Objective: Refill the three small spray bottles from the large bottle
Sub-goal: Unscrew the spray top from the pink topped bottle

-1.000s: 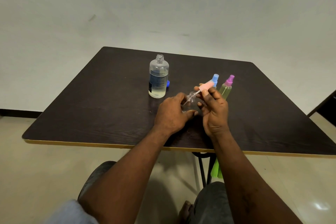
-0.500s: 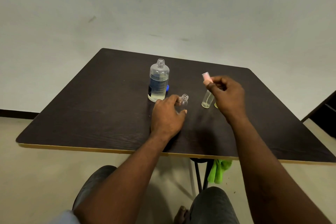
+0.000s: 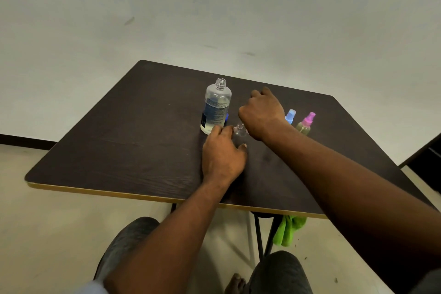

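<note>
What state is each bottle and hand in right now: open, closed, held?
large bottle: upright, uncapped, partly full.
small clear bottle: upright, top off, gripped by left hand.
blue-topped bottle: sprayer on.
pink-topped bottle: upright, sprayer on.
right hand: above the table, grip hidden.

You face a plain pale wall with a black baseboard. Your dark, light-edged tabletop stands on a pale floor; a green cloth hangs beneath.
</note>
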